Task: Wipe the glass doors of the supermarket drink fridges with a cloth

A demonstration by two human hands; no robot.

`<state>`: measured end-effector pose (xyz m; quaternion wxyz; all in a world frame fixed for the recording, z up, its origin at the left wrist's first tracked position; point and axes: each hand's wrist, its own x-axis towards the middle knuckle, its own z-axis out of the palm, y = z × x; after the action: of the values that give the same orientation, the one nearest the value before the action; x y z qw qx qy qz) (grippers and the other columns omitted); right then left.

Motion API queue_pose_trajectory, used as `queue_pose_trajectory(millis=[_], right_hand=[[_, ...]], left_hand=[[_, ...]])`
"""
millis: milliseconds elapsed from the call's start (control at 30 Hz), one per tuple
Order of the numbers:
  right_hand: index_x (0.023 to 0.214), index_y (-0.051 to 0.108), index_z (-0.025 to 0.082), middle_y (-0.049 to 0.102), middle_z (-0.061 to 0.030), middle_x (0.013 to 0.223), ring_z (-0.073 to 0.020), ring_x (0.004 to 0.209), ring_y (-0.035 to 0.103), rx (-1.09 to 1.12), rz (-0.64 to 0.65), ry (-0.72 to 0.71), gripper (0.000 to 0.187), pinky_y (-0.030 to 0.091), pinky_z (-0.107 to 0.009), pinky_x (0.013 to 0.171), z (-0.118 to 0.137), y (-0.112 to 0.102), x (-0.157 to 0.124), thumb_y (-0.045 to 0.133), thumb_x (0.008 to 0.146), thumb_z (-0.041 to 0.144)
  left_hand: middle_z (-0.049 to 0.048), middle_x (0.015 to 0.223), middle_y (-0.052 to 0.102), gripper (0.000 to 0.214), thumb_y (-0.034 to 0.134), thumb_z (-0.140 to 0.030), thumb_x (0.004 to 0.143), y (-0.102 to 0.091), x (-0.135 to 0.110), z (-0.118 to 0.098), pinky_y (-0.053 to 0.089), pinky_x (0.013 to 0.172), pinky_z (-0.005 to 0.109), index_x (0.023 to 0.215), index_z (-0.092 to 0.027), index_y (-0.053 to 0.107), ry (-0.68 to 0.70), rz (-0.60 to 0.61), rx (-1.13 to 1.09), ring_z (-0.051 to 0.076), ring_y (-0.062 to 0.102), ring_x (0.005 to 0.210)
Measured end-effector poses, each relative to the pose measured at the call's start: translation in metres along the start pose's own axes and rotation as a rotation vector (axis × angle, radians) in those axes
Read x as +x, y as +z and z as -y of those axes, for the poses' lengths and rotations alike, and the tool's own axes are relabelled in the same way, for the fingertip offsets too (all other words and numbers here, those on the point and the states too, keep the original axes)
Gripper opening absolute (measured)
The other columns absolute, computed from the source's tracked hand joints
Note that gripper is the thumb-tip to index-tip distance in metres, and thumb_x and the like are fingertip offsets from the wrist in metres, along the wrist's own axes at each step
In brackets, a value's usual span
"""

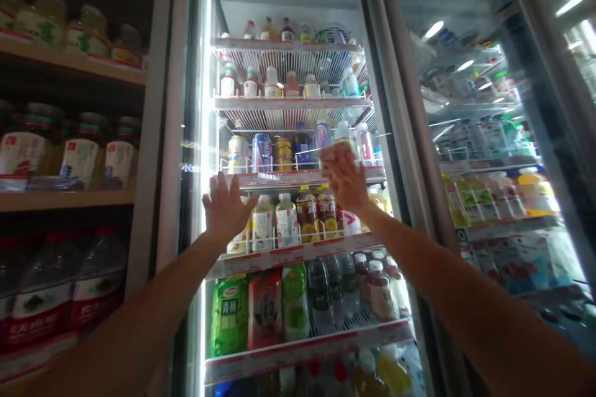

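Note:
My left hand (226,208) is raised in front of the lit drinks cooler, its fingers spread and nothing in it. Behind it stand white-labelled bottles (263,223) on a middle shelf. Higher and to the right, my right hand (347,183) is smeared by motion. A pale blur lies over its fingertips, and I cannot make out whether it is a thing or the fingers. Cans (261,152) and brown-labelled bottles (307,211) are near it, behind. Whether either hand touches the glass does not show.
Wooden shelves (69,198) with jars and large water bottles (100,273) stand at the left. To the right is another glass-doored cooler (493,198) beyond a metal frame (410,105). Green and red packs (230,316) sit on a lower shelf.

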<state>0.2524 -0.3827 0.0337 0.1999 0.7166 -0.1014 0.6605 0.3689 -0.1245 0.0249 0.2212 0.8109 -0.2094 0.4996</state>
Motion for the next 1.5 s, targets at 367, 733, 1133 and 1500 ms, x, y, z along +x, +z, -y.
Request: queue_pose_trajectory(millis=[367,733,1133,1500], right_hand=[[0.132,0.044,0.031,0.029,0.0019,0.148,-0.0229,0.137,0.017,0.079,0.076,-0.332,0.046,0.016,-0.048,0.11,0.066,0.005,-0.011,0.04,0.087,0.037],[0.132,0.045,0.02,0.032,-0.0128,0.145,-0.0314,0.135,0.022,0.018,-0.061,0.317,0.049,0.029,-0.056,0.099,0.018,0.0,-0.025,0.033,0.086,0.03],[0.128,0.05,0.01,0.038,-0.0263,0.136,-0.0387,0.129,0.031,-0.073,-0.112,0.501,0.051,0.031,-0.061,0.092,-0.044,-0.006,-0.056,0.027,0.086,0.028],[0.128,0.049,0.025,0.033,-0.0065,0.146,-0.0272,0.137,0.021,0.056,0.029,0.032,0.044,0.022,-0.054,0.106,0.003,-0.006,-0.09,0.034,0.087,0.031]], left_hand=[[0.0159,0.151,0.004,0.08,0.039,-0.058,0.081,0.004,-0.005,0.005,0.02,0.107,0.052,0.143,-0.014,0.015,0.052,0.024,0.022,0.031,0.003,0.139],[0.017,0.151,0.007,0.073,0.04,-0.05,0.085,0.011,-0.012,0.006,0.02,0.108,0.051,0.142,-0.011,0.018,0.088,-0.017,0.047,0.032,0.004,0.139],[0.0145,0.151,0.008,0.069,0.035,-0.049,0.086,0.03,-0.036,0.011,0.018,0.109,0.052,0.142,-0.013,0.02,0.121,-0.05,0.061,0.03,0.004,0.139],[0.0143,0.151,0.01,0.071,0.037,-0.051,0.084,0.036,-0.051,0.017,0.021,0.108,0.051,0.141,-0.011,0.023,0.166,-0.028,0.09,0.03,0.006,0.139]])
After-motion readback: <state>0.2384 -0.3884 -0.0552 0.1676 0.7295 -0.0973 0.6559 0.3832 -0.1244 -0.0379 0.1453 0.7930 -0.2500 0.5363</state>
